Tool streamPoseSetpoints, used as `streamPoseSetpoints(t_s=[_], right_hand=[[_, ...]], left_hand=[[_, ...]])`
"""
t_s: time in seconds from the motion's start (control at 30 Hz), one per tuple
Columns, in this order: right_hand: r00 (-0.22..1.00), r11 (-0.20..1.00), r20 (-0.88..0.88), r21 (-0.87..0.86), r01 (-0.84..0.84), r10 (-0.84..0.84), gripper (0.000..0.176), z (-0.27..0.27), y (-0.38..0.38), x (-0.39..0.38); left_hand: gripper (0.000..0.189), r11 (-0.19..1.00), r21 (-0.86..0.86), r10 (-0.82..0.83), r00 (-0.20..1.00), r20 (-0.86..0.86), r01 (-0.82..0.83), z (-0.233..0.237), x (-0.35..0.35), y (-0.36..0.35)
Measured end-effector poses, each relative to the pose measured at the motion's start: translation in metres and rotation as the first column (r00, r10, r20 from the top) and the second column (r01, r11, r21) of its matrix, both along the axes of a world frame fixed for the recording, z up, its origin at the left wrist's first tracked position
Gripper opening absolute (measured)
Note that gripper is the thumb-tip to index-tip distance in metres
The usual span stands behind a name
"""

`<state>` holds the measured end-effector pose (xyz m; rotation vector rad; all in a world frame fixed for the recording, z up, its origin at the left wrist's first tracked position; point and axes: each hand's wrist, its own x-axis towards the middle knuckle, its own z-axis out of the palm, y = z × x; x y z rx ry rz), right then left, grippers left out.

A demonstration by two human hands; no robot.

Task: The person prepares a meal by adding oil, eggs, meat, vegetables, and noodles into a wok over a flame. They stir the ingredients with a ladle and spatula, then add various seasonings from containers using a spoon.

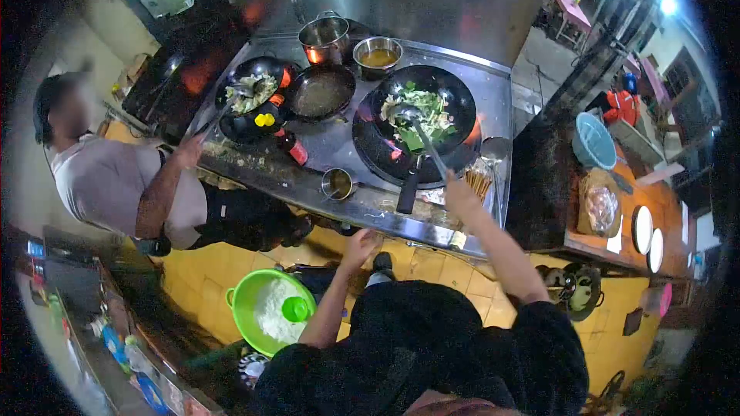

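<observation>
My right hand (463, 199) is closed around the long handle of a metal ladle (433, 146). The ladle's bowl rests among chopped leafy greens (422, 112) in a black wok (455, 85), which sits over a burner on the steel stove. The wok's dark handle (409, 189) points toward me. My left hand (361, 246) hangs in front of the stove edge with its fingers loosely apart and nothing visible in it. The nearest thing on the stove to it is a small metal cup (338, 183).
A co-worker (131, 181) stands at left, at a second wok (245, 123) with food. A frying pan (322, 94), steel pot (324, 35), bowl of broth (378, 54) and red-labelled bottle (293, 148) stand between. A green basin (245, 316) of white contents is behind my left arm.
</observation>
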<state>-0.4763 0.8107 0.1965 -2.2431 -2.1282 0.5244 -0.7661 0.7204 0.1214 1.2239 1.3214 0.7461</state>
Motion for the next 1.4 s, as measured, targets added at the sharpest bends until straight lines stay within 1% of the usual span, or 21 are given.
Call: streamPoseSetpoints(t_s=[0.1,0.17,0.27,0.3,0.33,0.4,0.47,0.5,0.53,0.57,0.6,0.73,0.87,0.93,1.03,1.13,1.2,1.23,1.27,1.37,1.4], right_hand=[[0.979,0.966,0.046,0.156,-0.206,0.201,0.028,0.071,-0.011,0.027],[0.979,0.994,0.204,0.099,-0.05,0.029,0.028,0.099,-0.017,0.005],[0.994,0.967,0.01,0.233,0.105,-0.11,0.025,0.023,-0.002,-0.02],[0.998,0.987,0.039,0.156,0.033,-0.04,0.045,-0.008,0.002,-0.014],[0.998,0.987,0.037,0.15,0.049,-0.055,0.045,0.0,-0.005,-0.009],[0.994,0.997,-0.085,0.039,-0.068,0.071,0.049,0.068,-0.021,0.003],[0.961,0.966,-0.247,-0.249,0.064,-0.127,0.05,0.169,-0.04,-0.002],[0.986,0.989,-0.075,0.018,-0.147,0.147,0.05,0.146,-0.048,0.026],[0.987,0.967,-0.128,-0.248,0.065,-0.099,0.05,0.187,-0.049,0.011],[0.989,0.975,-0.131,-0.219,0.031,-0.061,0.05,0.182,-0.051,0.014],[0.992,0.984,-0.128,-0.179,-0.003,-0.021,0.051,0.177,-0.051,0.019],[0.968,0.955,-0.248,-0.294,-0.046,-0.029,0.037,0.183,-0.058,0.017],[0.991,0.998,-0.125,-0.036,-0.053,0.048,0.049,0.149,-0.071,0.021],[0.993,0.998,-0.117,-0.056,-0.008,0.001,0.051,0.149,-0.075,0.017],[0.992,0.991,-0.127,-0.132,-0.038,0.021,0.055,0.147,-0.086,0.024],[0.996,0.992,-0.083,-0.115,-0.051,0.041,0.056,0.143,-0.094,0.023],[0.987,0.993,0.144,-0.084,0.086,-0.073,0.05,0.124,-0.095,0.015],[0.963,0.984,0.264,0.155,-0.091,0.048,0.05,0.091,-0.106,0.024],[0.962,0.981,0.269,0.169,-0.098,0.05,0.05,0.096,-0.104,0.021],[0.997,0.992,-0.064,-0.121,0.043,-0.051,0.053,0.102,-0.091,0.016],[0.997,0.991,-0.067,-0.127,0.036,-0.044,0.053,0.108,-0.09,0.016]], left_hand=[[0.046,0.987,-0.158,0.008,0.957,0.29,0.039,-0.025,0.029,0.05],[0.041,0.924,-0.378,0.094,0.992,0.086,-0.055,0.002,0.062,0.086],[0.03,0.915,-0.39,-0.033,0.983,0.18,0.102,0.002,0.095,0.126],[0.025,0.847,-0.447,-0.05,0.881,0.471,0.287,-0.021,0.103,0.139],[0.021,0.762,-0.445,-0.017,0.701,0.713,0.47,-0.035,0.108,0.145],[0.015,0.762,-0.431,0.067,0.604,0.794,0.482,-0.015,0.13,0.133],[0.014,0.741,-0.581,0.273,0.638,0.719,0.337,0.014,0.15,0.116],[0.013,0.718,-0.572,0.313,0.549,0.775,0.397,0.058,0.15,0.111],[0.012,0.688,-0.565,0.363,0.459,0.811,0.455,0.111,0.147,0.101],[0.016,0.673,-0.5,0.23,0.488,0.842,0.545,0.145,0.135,0.096],[0.017,0.595,-0.607,0.267,0.582,0.768,0.527,0.177,0.126,0.096],[0.019,0.704,-0.519,0.122,0.637,0.761,0.485,0.072,0.102,0.127],[0.019,0.741,-0.602,0.081,0.851,0.519,0.297,0.117,0.105,0.049],[0.016,0.674,-0.656,0.025,0.877,0.48,0.34,0.158,0.108,0.033],[0.013,0.637,-0.689,0.072,0.864,0.499,0.345,0.133,0.106,0.084],[0.014,0.814,-0.509,-0.005,0.88,0.476,0.279,0.077,0.101,0.108],[0.013,0.631,-0.764,0.256,0.893,0.37,0.136,0.092,0.107,0.063],[0.013,0.671,-0.7,0.092,0.91,0.405,0.244,0.118,0.099,0.044],[0.013,0.694,-0.629,-0.077,0.904,0.42,0.351,0.139,0.092,0.033],[0.013,0.729,-0.567,-0.099,0.878,0.467,0.384,0.093,0.091,0.047],[0.011,0.74,-0.574,0.034,0.833,0.552,0.351,0.08,0.094,0.058]])
